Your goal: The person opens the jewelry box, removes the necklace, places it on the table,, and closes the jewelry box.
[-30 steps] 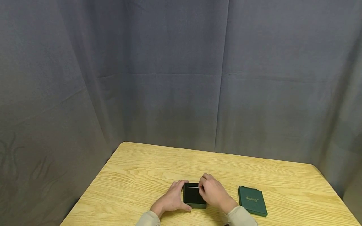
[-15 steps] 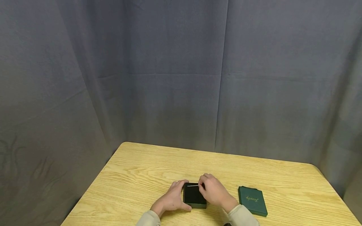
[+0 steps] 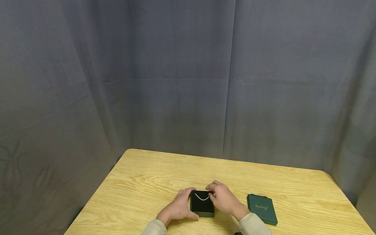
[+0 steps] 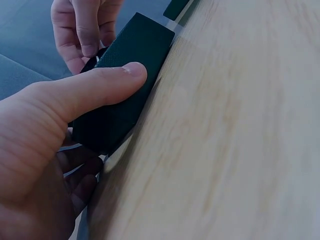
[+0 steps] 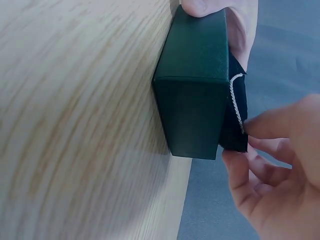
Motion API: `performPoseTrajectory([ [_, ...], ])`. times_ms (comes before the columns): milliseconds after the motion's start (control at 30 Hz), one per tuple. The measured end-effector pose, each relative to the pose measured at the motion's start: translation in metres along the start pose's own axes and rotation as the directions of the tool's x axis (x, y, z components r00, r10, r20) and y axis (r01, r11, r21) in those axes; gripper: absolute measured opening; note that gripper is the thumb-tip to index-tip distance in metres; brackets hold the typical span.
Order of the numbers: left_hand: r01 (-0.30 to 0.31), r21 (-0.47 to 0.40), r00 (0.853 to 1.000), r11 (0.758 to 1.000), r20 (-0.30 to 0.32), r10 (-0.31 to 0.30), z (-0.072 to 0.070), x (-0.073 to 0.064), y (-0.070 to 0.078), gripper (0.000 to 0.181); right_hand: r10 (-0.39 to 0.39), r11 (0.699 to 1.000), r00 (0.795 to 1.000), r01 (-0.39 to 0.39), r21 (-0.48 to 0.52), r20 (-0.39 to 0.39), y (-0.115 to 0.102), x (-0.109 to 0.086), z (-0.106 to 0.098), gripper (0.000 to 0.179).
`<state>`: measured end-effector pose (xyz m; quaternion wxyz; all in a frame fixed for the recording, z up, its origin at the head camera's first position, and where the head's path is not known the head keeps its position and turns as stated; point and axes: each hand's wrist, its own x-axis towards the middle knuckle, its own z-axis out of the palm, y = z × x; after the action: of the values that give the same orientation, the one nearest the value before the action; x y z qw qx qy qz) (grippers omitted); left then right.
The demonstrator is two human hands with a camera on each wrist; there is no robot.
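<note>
A dark green jewelry box (image 3: 202, 214) rests on the table. My left hand (image 3: 178, 205) grips it from the left, thumb along the near wall (image 4: 142, 45) and fingers round the far side. Above the rim, a black insert pad (image 5: 231, 137) stands tilted up in the right wrist view. A silver chain (image 3: 202, 199) sags in a curve across the pad's far part. At the far right corner, my right hand (image 3: 221, 197) pinches the pad's edge, thumb (image 5: 265, 123) right at the chain's end and fingers behind. The chain's tip there is hidden by the thumb.
A green box lid (image 3: 262, 209) with gold lettering lies to the right of the right hand. Wood-grain table (image 3: 147, 176) surrounds the box, and grey curtains (image 3: 182, 98) hang behind and beside it.
The chain ran straight across the pad's far end and now droops in a curve toward the near side. My right fingers have shifted slightly right and spread; the left hand stays put.
</note>
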<state>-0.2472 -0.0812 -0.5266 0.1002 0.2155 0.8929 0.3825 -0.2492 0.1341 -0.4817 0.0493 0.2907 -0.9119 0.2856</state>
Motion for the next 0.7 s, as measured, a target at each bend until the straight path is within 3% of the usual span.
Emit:
performPoseTrajectory([
  [367, 0.011, -0.014, 1.000, 1.000, -0.002, -0.011, -0.0006, -0.0003, 0.0018, 0.097, 0.017, 0.997, 1.000, -0.019, 0.080, 0.022, 0.0050, -0.0013, -0.0016, 0.013],
  [700, 0.016, -0.007, 1.000, 1.000, 0.000, -0.016, -0.0012, -0.0010, 0.0021, 0.098, 0.055, 0.986, 0.994, -0.069, 0.155, 0.092, 0.0065, -0.0025, -0.0047, 0.020],
])
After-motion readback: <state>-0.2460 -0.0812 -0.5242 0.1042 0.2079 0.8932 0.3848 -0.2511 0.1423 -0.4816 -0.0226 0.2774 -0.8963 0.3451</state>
